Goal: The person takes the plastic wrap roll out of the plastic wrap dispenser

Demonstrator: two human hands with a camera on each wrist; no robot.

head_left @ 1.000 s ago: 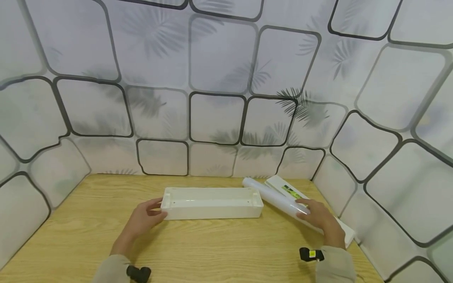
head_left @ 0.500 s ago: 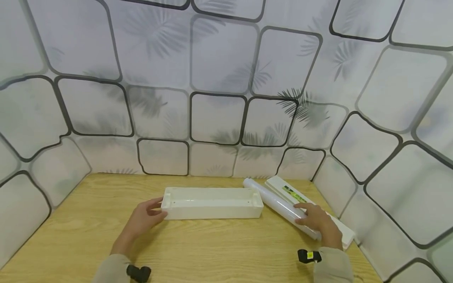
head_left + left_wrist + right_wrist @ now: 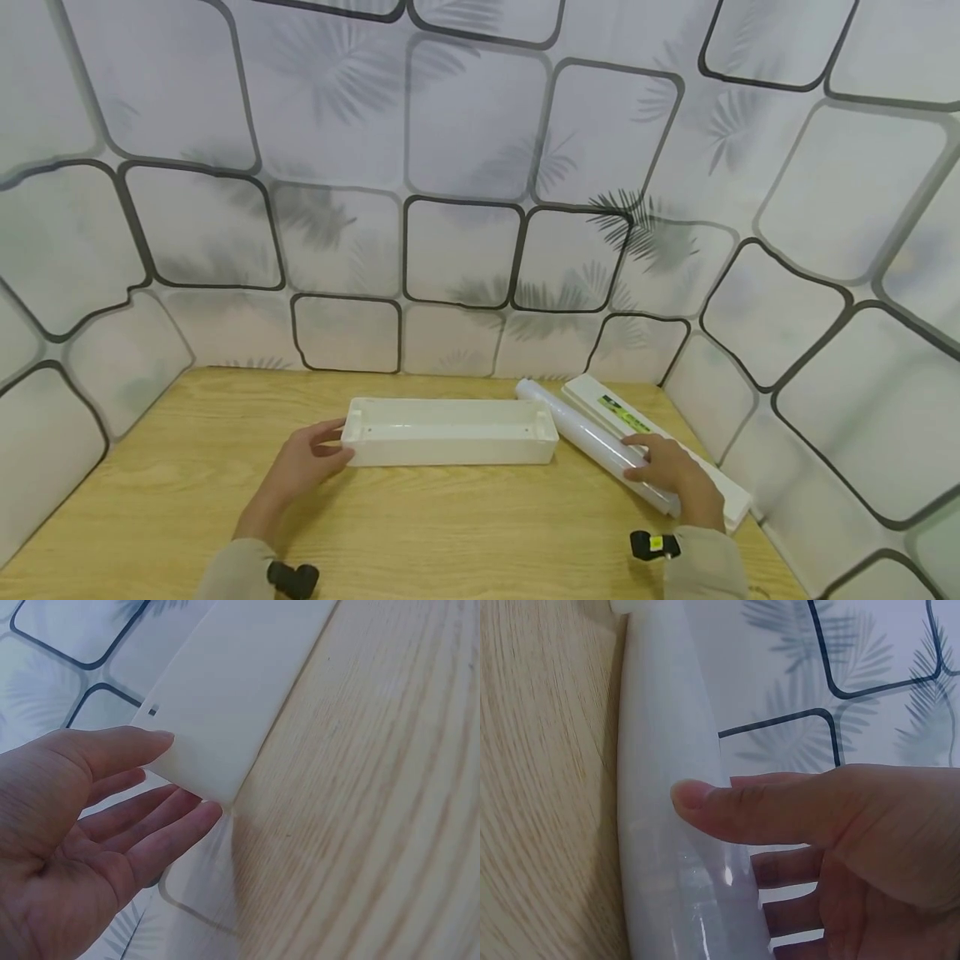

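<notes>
A long white open-topped plastic box [image 3: 450,453] stands on the wooden table, its inside facing up. My left hand [image 3: 303,462] holds its left end, thumb on the front face and fingers round the end wall; in the left wrist view the thumb [image 3: 135,746] lies against the white wall near a small slot. To the right, a glossy whitish plastic roll [image 3: 592,437] lies slantwise. My right hand [image 3: 671,473] grips it near its closer end. In the right wrist view the thumb [image 3: 727,810] presses on the roll, with the fingers partly hidden on its far side.
A flat white pack [image 3: 731,492] with a green label [image 3: 622,414] lies just behind the roll, along the right wall. Patterned wall covering [image 3: 465,250] encloses the wooden table [image 3: 450,533] at the back and both sides.
My right hand has shifted slightly left along with the near part of the roll, whose closer end now shows, as does more of the flat pack. My left hand and the box stay put.
</notes>
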